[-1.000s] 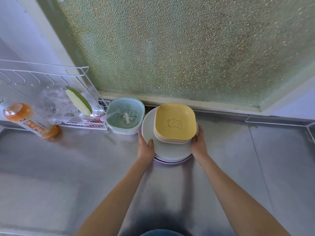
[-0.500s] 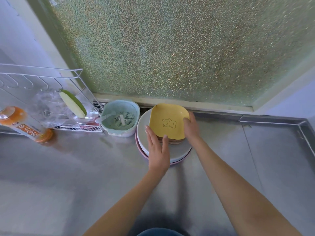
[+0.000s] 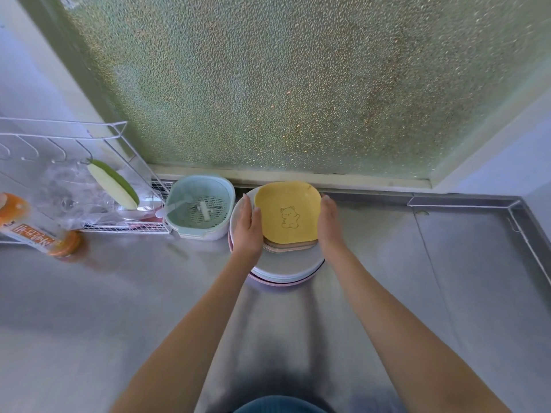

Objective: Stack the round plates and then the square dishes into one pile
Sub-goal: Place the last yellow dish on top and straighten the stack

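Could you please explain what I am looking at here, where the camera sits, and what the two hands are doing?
There is no machine here: a person wears a wide-angle camera on the head, looking down at their own arms. The left hand and right hand lie flat against opposite sides of a pile of square dishes, the top one a yellow dish with a bear drawing. That pile sits on stacked round plates on a steel counter. Beside them, to the left, stand a pale green strainer basket, a white wire rack and an orange bottle. Frosted glass rises behind.
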The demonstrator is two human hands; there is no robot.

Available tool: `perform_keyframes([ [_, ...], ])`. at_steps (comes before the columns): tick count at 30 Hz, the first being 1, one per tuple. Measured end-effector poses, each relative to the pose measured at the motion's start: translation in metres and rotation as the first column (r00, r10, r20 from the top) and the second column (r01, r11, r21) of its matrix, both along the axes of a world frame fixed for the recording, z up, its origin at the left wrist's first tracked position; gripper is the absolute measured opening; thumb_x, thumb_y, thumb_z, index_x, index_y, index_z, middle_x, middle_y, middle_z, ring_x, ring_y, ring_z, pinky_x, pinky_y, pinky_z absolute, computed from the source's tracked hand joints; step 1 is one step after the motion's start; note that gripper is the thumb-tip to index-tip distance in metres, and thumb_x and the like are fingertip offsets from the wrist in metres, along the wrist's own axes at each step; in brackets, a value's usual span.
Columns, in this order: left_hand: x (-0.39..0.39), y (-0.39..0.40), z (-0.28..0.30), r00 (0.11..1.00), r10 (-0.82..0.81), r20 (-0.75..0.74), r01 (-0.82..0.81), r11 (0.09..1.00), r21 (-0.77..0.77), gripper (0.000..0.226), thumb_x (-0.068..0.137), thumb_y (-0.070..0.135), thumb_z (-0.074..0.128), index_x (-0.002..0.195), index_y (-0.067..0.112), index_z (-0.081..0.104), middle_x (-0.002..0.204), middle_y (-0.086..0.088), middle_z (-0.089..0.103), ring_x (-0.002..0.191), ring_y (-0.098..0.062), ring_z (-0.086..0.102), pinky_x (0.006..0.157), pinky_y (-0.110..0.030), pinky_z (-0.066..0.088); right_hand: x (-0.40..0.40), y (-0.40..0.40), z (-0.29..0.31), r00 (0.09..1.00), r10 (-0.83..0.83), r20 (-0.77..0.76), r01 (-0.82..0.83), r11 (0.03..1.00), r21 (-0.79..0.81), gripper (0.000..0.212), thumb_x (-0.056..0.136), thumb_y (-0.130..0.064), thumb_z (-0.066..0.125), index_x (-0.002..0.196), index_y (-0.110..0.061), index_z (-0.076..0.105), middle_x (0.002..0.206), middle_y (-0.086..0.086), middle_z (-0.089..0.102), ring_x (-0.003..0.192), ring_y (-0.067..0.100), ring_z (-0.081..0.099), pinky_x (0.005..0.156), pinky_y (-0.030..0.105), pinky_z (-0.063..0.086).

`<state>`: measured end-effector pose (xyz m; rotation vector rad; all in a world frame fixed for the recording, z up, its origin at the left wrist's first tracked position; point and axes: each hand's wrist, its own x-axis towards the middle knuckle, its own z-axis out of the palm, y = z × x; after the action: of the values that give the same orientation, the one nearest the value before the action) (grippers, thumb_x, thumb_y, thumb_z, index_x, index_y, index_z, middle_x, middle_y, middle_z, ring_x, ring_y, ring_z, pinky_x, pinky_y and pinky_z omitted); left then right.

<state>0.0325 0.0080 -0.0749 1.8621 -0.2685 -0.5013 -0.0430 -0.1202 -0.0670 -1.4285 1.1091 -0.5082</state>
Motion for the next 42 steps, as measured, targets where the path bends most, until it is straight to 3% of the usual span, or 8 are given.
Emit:
perform_keyframes([
  [2,0.004,-0.001,-0.005,1.0,0.001,-0.003,-0.001,1.0,-0.005,0.042,0.093,0.03,0.032,0.131,0.029,0.049,0.132,0.004,0.054,0.125,-0.011,0.046,0.111,-0.04,0.032,0.001,0.004,-0.002,0.999,0.03,-0.013,-0.029,0.999,0.029,0.043,0.102,-0.029,0.027,0.136,-0.008,0.041,0.141,0.007,0.044,0.13,0.016,0.039,0.102,0.022,0.026],
  [5,0.007,0.0,0.005,0.998,0.009,-0.064,-0.014,0.997,-0.082,0.039,0.094,0.012,0.033,0.097,0.042,0.058,0.097,0.023,0.057,0.091,0.015,0.051,0.093,-0.024,0.038,-0.005,0.011,-0.008,1.0,0.012,0.004,-0.012,0.999,0.049,0.041,0.101,-0.03,0.027,0.131,-0.009,0.048,0.135,0.009,0.049,0.115,0.011,0.045,0.096,0.022,0.029],
  [8,0.009,0.0,0.015,0.99,-0.003,-0.144,-0.016,0.991,-0.134,0.039,0.097,0.013,0.036,0.133,0.022,0.048,0.129,0.015,0.051,0.117,0.002,0.044,0.099,-0.018,0.028,-0.003,0.006,-0.01,0.999,0.01,0.037,-0.011,0.999,0.044,0.042,0.101,-0.03,0.027,0.136,-0.013,0.044,0.141,0.004,0.046,0.124,0.012,0.043,0.107,0.026,0.028],
  [11,0.019,-0.006,0.016,0.989,-0.041,-0.14,0.029,0.996,-0.081,0.045,0.099,0.029,0.036,0.144,0.022,0.034,0.146,0.004,0.041,0.134,-0.011,0.037,0.103,-0.018,0.023,0.005,-0.006,-0.004,0.998,0.061,0.034,-0.062,0.998,0.029,0.043,0.101,-0.031,0.023,0.141,-0.021,0.037,0.148,-0.003,0.037,0.135,0.012,0.032,0.11,0.026,0.022],
  [15,0.024,-0.011,0.012,0.998,-0.04,-0.052,0.041,0.999,0.02,0.041,0.1,0.031,0.031,0.14,0.029,0.041,0.103,0.016,0.058,0.087,0.002,0.049,0.073,-0.004,0.038,0.01,-0.003,-0.005,0.995,0.101,-0.003,-0.101,0.994,-0.042,0.042,0.102,-0.029,0.022,0.136,-0.024,0.045,0.141,0.0,0.045,0.13,0.015,0.039,0.106,0.026,0.028],
  [20,0.02,-0.01,0.0,0.999,-0.005,-0.039,0.003,0.999,-0.049,0.038,0.098,0.033,0.033,0.132,0.032,0.049,0.134,0.008,0.054,0.12,-0.009,0.047,0.109,-0.037,0.035,0.009,0.0,-0.014,0.997,0.073,0.014,-0.071,0.991,-0.115,0.039,0.102,-0.026,0.024,0.13,-0.021,0.051,0.132,0.003,0.053,0.121,0.017,0.047,0.104,0.031,0.036],
  [35,0.021,-0.01,0.001,0.999,0.008,-0.037,-0.01,0.998,-0.068,0.035,0.098,0.028,0.034,0.125,0.029,0.055,0.118,0.011,0.058,0.117,-0.012,0.051,0.107,-0.038,0.038,0.009,0.002,-0.013,0.998,0.06,0.012,-0.059,0.993,-0.1,0.038,0.102,-0.025,0.026,0.13,-0.025,0.051,0.134,-0.001,0.053,0.121,0.014,0.046,0.102,0.029,0.035],
  [42,0.021,-0.011,0.002,0.999,-0.025,-0.038,0.024,0.999,-0.033,0.038,0.099,0.029,0.032,0.132,0.028,0.049,0.131,0.003,0.057,0.117,-0.012,0.05,0.105,-0.031,0.038,0.008,0.0,-0.01,0.996,0.088,0.021,-0.087,0.993,-0.075,0.039,0.102,-0.025,0.026,0.135,-0.023,0.046,0.139,0.001,0.048,0.127,0.016,0.043,0.104,0.027,0.032],
])
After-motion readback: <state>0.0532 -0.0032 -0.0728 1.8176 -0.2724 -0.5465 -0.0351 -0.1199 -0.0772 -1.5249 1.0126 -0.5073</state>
